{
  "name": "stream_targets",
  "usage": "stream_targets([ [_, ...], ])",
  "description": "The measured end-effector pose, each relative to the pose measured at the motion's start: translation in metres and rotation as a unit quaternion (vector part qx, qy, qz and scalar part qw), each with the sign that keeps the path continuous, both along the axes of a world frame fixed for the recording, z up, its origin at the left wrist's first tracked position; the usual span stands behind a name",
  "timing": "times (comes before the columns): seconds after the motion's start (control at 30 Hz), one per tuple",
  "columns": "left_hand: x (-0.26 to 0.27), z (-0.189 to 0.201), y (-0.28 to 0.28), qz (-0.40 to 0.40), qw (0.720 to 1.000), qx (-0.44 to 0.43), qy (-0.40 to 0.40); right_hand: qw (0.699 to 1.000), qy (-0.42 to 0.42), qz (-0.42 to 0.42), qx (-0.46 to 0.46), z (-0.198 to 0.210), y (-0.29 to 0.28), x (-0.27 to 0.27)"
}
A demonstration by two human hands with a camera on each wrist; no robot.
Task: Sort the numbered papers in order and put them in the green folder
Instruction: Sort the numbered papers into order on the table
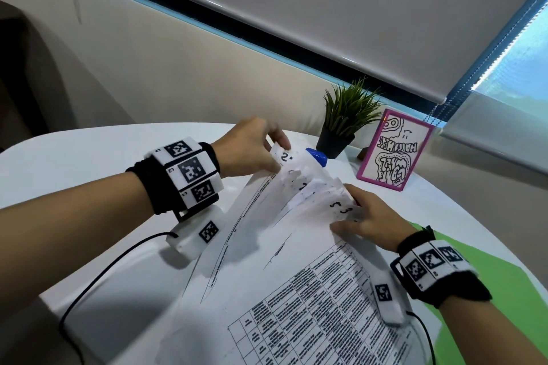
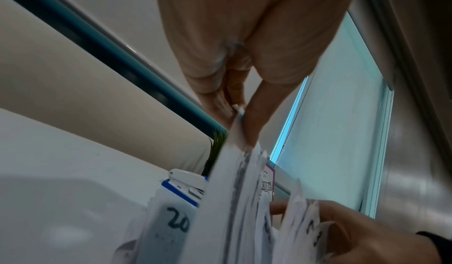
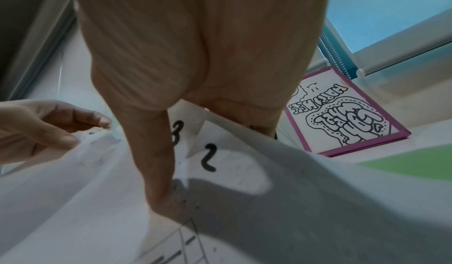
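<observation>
White numbered papers [image 1: 296,246] are printed with black text and ruled tables; handwritten black numerals are seen at the corners. The green folder [image 1: 480,264] shows as plain bright green. The table [image 1: 103,151] is noted as white. A stapler [image 1: 318,156] is recorded as blue and white. The plant [image 1: 350,109] is green in a black pot. A card [image 1: 394,151] is white with black outlined doodles and a pink-magenta frame. Wristbands [image 1: 189,170] are black with white blocks bearing black square-code patterns.

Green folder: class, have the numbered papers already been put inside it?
No: the numbered papers are fanned between both hands above the table, while the green folder lies beneath them.
</observation>
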State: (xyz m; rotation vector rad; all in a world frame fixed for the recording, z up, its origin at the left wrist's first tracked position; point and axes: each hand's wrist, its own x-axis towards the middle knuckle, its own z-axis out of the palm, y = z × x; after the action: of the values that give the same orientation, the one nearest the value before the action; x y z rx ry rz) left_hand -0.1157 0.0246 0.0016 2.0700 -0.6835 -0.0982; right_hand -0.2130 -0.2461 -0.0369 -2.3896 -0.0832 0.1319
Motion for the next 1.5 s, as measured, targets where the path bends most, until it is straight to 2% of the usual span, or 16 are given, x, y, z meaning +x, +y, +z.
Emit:
stream_targets([
  [0.1, 0.000, 0.001, 0.000, -0.029, 0.998, -0.047, 0.017, 0.999, 0.033, -0.004, 0.014, 0.002, 0.002, 0.005],
  [0.17, 0.002, 0.002, 0.001, -0.029, 0.994, -0.103, -0.009, 0.999, 0.043, -0.005, 0.016, 0.003, 0.004, 0.007],
  [0.3, 0.015, -0.001, 0.004, 0.043, 0.972, -0.229, -0.025, 0.999, 0.032, -0.010, -0.002, 0.001, 0.002, 0.010],
  [0.33, 0.019, -0.006, 0.006, 0.082, 0.976, -0.200, -0.013, 1.000, 0.029, -0.011, -0.003, 0.000, 0.002, 0.010],
  [0.4, 0.026, -0.017, 0.017, 0.111, 0.990, -0.032, 0.074, 0.999, 0.033, -0.015, -0.002, -0.002, 0.002, 0.011],
  [0.47, 0.024, -0.029, 0.029, 0.019, 0.967, 0.144, 0.208, 0.999, 0.035, -0.026, 0.000, -0.003, 0.002, 0.011],
  [0.5, 0.021, -0.034, 0.034, -0.024, 0.950, 0.197, 0.241, 0.999, 0.032, -0.027, -0.002, -0.003, 0.001, 0.010],
  [0.6, 0.018, -0.042, 0.042, -0.029, 0.945, 0.269, 0.182, 1.000, 0.012, 0.005, -0.022, -0.001, -0.003, 0.006],
  [0.7, 0.018, -0.027, 0.043, 0.017, 0.962, 0.244, 0.117, 1.000, -0.004, 0.015, 0.012, -0.004, -0.010, 0.002],
  [0.83, 0.027, 0.012, 0.052, 0.142, 0.958, 0.238, -0.073, 0.998, -0.031, 0.033, 0.041, -0.005, -0.016, -0.003],
  [0.97, 0.039, 0.048, 0.070, 0.291, 0.944, 0.035, -0.153, 0.993, -0.045, 0.033, 0.106, -0.004, -0.015, -0.012],
  [1.03, 0.043, 0.063, 0.073, 0.311, 0.932, -0.067, -0.173, 0.990, -0.054, 0.033, 0.123, -0.004, -0.015, -0.015],
  [1.13, 0.042, 0.070, 0.065, 0.312, 0.920, -0.152, -0.183, 0.989, -0.064, 0.024, 0.133, -0.003, -0.016, -0.019],
  [1.23, 0.034, 0.060, 0.049, 0.297, 0.923, -0.177, -0.170, 0.988, -0.070, 0.022, 0.134, 0.000, -0.015, -0.024],
  [1.37, 0.016, 0.030, 0.022, 0.229, 0.956, -0.135, -0.123, 0.988, -0.081, 0.012, 0.132, 0.007, -0.012, -0.031],
  [1.5, 0.004, -0.007, 0.004, 0.148, 0.988, -0.054, 0.009, 0.987, -0.096, 0.012, 0.129, 0.013, -0.009, -0.038],
])
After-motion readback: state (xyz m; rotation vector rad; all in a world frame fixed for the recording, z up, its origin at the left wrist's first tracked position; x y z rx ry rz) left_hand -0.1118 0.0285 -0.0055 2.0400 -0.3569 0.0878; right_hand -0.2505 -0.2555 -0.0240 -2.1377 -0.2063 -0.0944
